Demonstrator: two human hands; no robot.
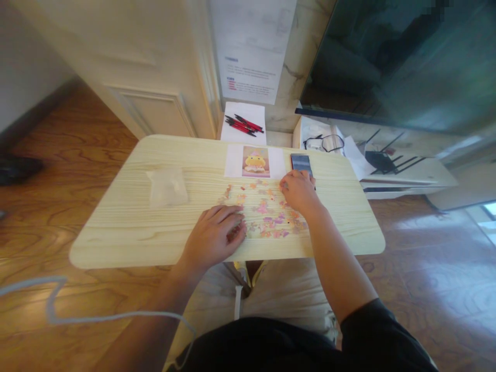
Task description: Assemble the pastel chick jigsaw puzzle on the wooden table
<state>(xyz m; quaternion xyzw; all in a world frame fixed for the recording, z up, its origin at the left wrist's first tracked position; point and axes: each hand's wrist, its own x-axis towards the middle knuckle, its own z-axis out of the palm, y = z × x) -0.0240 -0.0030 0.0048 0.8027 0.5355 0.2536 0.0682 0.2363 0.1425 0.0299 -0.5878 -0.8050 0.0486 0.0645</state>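
Several small pastel puzzle pieces [267, 214] lie scattered on a light wooden table [127, 232]. My left hand [215, 235] rests on the left part of the scatter, fingers curled down over some pieces. My right hand [299, 191] sits at the far right of the pieces, fingers bent down onto the table beside a dark phone [301, 162]. Whether either hand holds a piece is hidden. A reference picture of a yellow duck figure [255, 161] lies at the table's far edge.
A clear plastic bag [167, 187] lies on the table's left half. Behind the table stand a white stool with red and black pens [243, 124], a paper sheet on the wall, glasses [324, 142] on a low cabinet and a dark screen. A white cable [54, 305] runs across the wooden floor.
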